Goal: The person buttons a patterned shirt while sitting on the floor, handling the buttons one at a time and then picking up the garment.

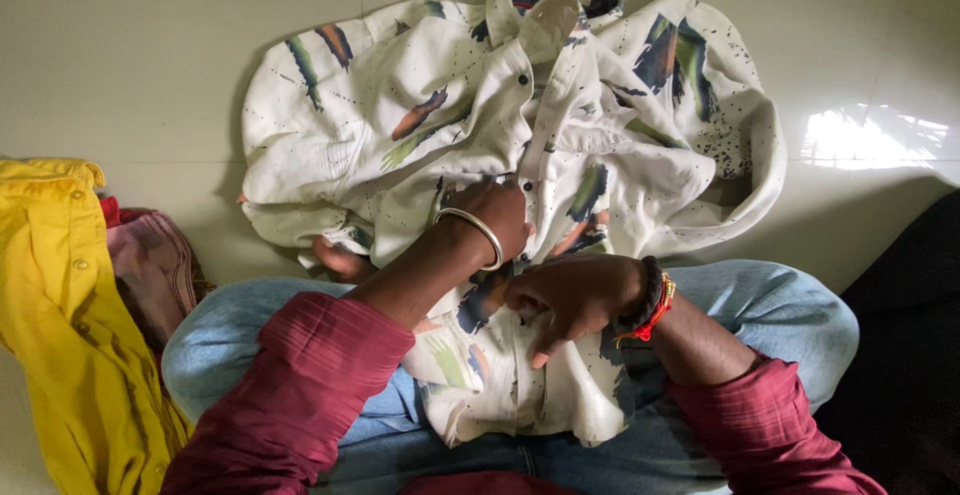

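white printed shirt [520, 135] pinched at its button placket by both hands: left hand [495, 217] clenched on cloth higher up, right hand [575, 300] gripping nearer the hem; collar away from lap, long axis running outward; yellow garment [60, 305] left of shirt.

Pale tiled floor [180, 45]; white printed shirt [600, 125], yellow shirt [60, 335], pink cloth [155, 265]

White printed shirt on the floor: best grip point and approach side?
Probably the collar: it stands up stiff at the far end of the white shirt, unobstructed. Come from the far side, above. The near hem is bunched over the lap under the left hand and right hand, so less free.
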